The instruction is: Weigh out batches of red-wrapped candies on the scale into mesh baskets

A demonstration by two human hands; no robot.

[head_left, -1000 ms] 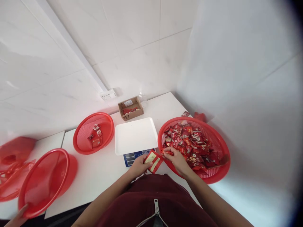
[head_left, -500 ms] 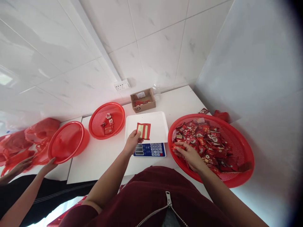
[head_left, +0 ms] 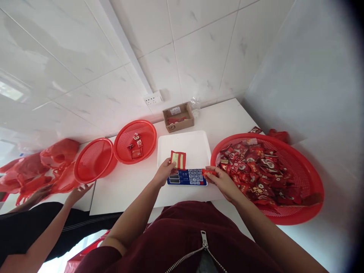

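My left hand (head_left: 165,170) is closed on a flat red packet (head_left: 178,159) with pale yellow strips, held over the front of the white weighing scale (head_left: 184,142). Pinched in my right hand (head_left: 223,182) is a small red wrapped snack (head_left: 208,172), in front of the scale's blue keypad (head_left: 189,178). To the right, beside that hand, stands a large red mesh basket (head_left: 311,167) heaped with red snack packets (head_left: 256,167).
A smaller red basket (head_left: 121,138) behind left holds several packets. Further left are a red basin (head_left: 93,161) and red plastic bags (head_left: 59,151), by a co-worker's hand (head_left: 79,192). A cardboard box (head_left: 178,118) stands behind the scale; a socket (head_left: 153,99) is on the wall.
My right hand has moved left from the large basket's rim to the keypad, carrying the small snack. The co-worker's hand has come off the red basin. The view has shifted slightly.
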